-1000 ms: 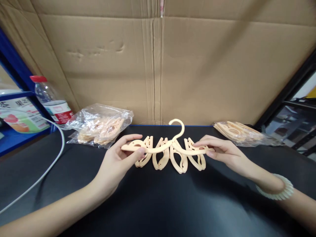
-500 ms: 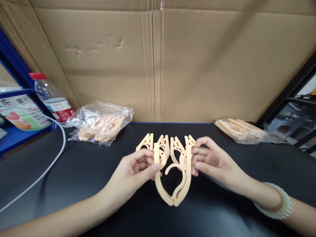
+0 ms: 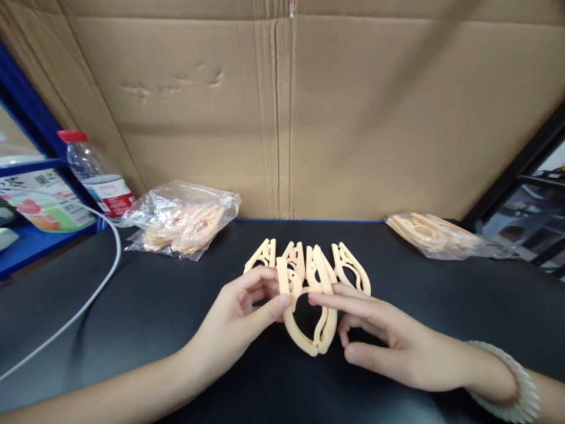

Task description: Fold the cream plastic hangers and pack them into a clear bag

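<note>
A beige plastic folding hanger (image 3: 326, 335), folded into a loop with its hook inside, is held up over the black table. My left hand (image 3: 247, 312) pinches its left arm between thumb and fingers. At the right arm, my right hand (image 3: 392, 341) has its fingers stretched out; the index finger reaches across the front and touches it, with the thumb apart below. Just beyond, several more folded hangers (image 3: 362, 277) lie in a row, partly hidden by the held one and by my fingers.
A clear bag of hangers (image 3: 185, 227) lies at the back left, and another bag (image 3: 428, 232) at the back right. On the left stand a red-capped bottle (image 3: 103, 182) and a blue shelf (image 3: 26, 250). A white cable (image 3: 99, 282) crosses the table (image 3: 176, 400). Cardboard (image 3: 198, 129) forms the back.
My right hand has moved down and left, from gripping the right arm's upper end to reaching across it with extended fingers. The hanger's right arm has swung inward, narrowing the loop.
</note>
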`<action>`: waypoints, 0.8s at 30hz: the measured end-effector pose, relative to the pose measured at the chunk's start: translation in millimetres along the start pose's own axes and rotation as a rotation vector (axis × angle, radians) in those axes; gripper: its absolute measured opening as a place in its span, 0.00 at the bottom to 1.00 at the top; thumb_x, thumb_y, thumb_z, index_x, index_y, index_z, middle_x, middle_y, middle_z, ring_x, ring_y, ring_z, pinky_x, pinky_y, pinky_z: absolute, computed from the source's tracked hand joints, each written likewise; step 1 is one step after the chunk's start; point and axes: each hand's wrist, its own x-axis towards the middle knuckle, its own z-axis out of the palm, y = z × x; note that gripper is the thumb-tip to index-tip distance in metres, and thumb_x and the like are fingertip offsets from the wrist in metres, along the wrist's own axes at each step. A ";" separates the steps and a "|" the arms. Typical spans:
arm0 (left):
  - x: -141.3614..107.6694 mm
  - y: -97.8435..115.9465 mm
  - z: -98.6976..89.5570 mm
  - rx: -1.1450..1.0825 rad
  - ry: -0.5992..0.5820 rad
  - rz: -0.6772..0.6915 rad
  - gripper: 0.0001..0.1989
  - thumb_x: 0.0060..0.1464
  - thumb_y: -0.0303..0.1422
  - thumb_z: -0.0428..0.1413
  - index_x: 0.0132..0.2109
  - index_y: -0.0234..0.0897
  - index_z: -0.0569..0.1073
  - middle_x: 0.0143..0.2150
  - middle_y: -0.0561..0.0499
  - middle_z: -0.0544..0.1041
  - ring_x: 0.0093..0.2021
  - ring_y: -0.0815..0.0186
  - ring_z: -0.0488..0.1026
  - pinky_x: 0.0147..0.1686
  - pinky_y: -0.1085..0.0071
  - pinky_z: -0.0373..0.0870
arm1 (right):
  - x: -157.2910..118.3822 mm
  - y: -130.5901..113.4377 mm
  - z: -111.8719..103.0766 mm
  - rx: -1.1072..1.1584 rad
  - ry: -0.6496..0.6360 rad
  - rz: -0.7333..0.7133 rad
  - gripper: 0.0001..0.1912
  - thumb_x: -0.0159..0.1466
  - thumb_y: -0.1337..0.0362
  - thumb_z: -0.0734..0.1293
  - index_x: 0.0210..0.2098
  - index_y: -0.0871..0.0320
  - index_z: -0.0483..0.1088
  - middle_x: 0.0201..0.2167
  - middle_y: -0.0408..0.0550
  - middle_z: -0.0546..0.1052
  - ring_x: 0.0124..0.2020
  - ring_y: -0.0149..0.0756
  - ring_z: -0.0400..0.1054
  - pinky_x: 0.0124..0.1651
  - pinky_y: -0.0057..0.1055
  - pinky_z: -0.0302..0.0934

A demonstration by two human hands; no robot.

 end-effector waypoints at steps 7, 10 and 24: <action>-3.4 3.6 3.7 0.050 -0.057 0.009 0.06 0.55 0.35 0.59 0.38 0.38 0.73 0.37 0.50 0.77 0.37 0.64 0.74 0.38 0.70 0.72 | -3.0 -15.6 2.3 -0.104 -0.077 -0.070 0.40 0.61 0.72 0.68 0.67 0.41 0.52 0.67 0.47 0.56 0.61 0.42 0.59 0.53 0.34 0.67; -2.6 2.3 1.9 0.041 -0.007 -0.006 0.07 0.54 0.36 0.60 0.37 0.37 0.73 0.36 0.50 0.76 0.36 0.66 0.73 0.36 0.71 0.71 | -6.1 -16.3 -0.3 -0.181 -0.078 -0.024 0.40 0.61 0.69 0.69 0.67 0.42 0.51 0.68 0.48 0.54 0.67 0.48 0.49 0.57 0.41 0.64; -1.8 -0.2 2.0 0.138 0.061 -0.042 0.10 0.51 0.37 0.61 0.38 0.36 0.75 0.37 0.47 0.80 0.36 0.59 0.78 0.37 0.67 0.75 | -3.6 -21.2 -1.2 -0.225 -0.113 -0.020 0.36 0.61 0.69 0.69 0.65 0.42 0.57 0.67 0.48 0.58 0.65 0.49 0.54 0.55 0.39 0.66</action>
